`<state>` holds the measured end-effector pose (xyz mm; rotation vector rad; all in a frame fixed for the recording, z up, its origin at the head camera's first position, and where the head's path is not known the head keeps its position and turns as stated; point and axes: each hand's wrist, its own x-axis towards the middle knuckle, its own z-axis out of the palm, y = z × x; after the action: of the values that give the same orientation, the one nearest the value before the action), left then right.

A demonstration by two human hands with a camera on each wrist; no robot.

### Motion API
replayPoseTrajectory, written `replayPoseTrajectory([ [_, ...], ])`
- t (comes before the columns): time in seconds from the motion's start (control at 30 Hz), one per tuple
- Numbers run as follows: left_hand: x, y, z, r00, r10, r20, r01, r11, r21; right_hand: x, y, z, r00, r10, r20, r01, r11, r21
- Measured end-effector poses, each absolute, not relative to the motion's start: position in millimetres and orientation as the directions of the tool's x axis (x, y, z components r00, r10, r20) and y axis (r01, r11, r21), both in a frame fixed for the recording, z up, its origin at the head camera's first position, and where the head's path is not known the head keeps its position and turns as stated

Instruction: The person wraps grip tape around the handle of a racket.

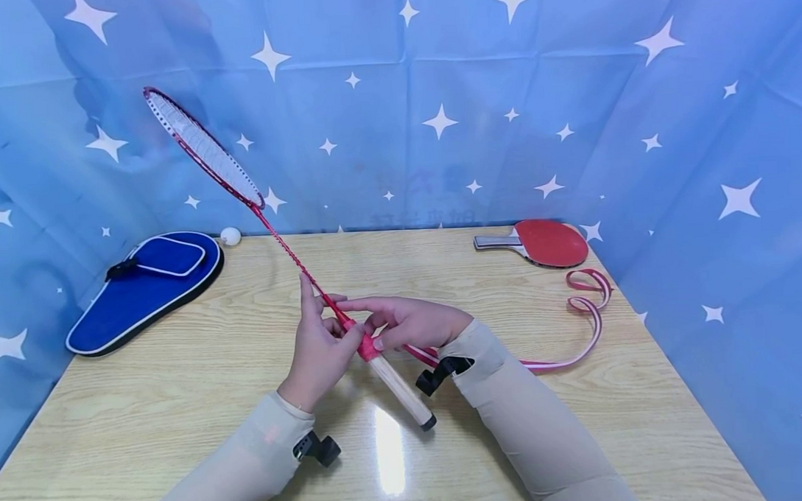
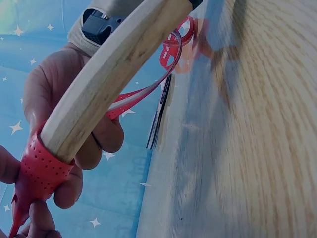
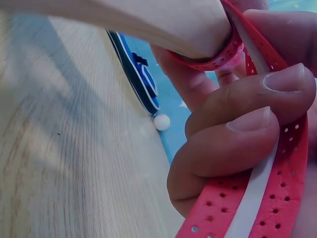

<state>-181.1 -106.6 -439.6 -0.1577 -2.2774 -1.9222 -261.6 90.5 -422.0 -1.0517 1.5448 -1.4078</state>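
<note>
A red badminton racket [image 1: 283, 247] slants up to the left, its head away from me. My left hand [image 1: 321, 353] grips it around the cone above the bare wooden handle [image 1: 401, 390]. Perforated red grip tape [image 1: 596, 332] covers the handle's upper end, as the left wrist view shows at the wrap [image 2: 42, 166]. My right hand [image 1: 423, 320] is beside the wrapped part. Its curled fingers [image 3: 228, 144] hold the loose tape, whose white strip shows in the right wrist view. The tape's free end trails right in curls on the table.
On the wooden table [image 1: 181, 405], a blue paddle case [image 1: 144, 289] lies at the far left beside a white ball [image 1: 231, 236]. A red table tennis paddle [image 1: 552, 243] lies at the back right. A blue star-patterned curtain [image 1: 369, 97] hangs behind.
</note>
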Motion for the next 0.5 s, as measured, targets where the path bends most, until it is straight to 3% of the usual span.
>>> replayPoseTrajectory([
  [0.17,-181.0,-106.9,-440.9,-0.981,-0.021,0.192,0.185,0.168,0.968,-261.1,90.0,-419.0,-0.360,-0.932,-0.053,-0.040,0.073,-0.997],
  [0.5,-180.3,-104.8,-440.0,-0.981,-0.041,0.188,0.178,0.178,0.968,-262.4,91.1,-417.7,-0.364,-0.931,-0.011,-0.136,0.065,-0.989],
])
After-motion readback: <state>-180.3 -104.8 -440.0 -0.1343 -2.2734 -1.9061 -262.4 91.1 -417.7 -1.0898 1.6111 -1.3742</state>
